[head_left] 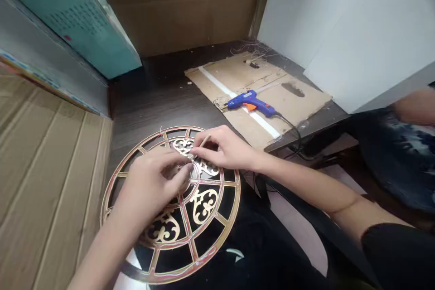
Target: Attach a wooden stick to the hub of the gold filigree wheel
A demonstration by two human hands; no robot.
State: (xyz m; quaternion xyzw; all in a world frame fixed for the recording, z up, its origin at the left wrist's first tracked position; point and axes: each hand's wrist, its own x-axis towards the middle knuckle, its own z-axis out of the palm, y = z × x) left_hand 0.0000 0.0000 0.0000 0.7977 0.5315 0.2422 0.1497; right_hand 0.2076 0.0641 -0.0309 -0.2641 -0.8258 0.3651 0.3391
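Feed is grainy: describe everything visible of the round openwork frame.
The round openwork frame is flat and gold-toned with reddish edges: rings joined by spokes, with scroll ornaments in the inner cells. It lies partly past the edge of the dark table. The left hand and right hand rest near its centre; the right pinches a thin stick.

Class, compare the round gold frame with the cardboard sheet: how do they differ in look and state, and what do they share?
The round gold frame is openwork; the cardboard sheet is solid, brown, four-sided, with a white stripe. The left hand and the right hand, holding a thin stick, work at the frame; the cardboard sheet is untouched and carries a blue glue gun. Both lie on the table.
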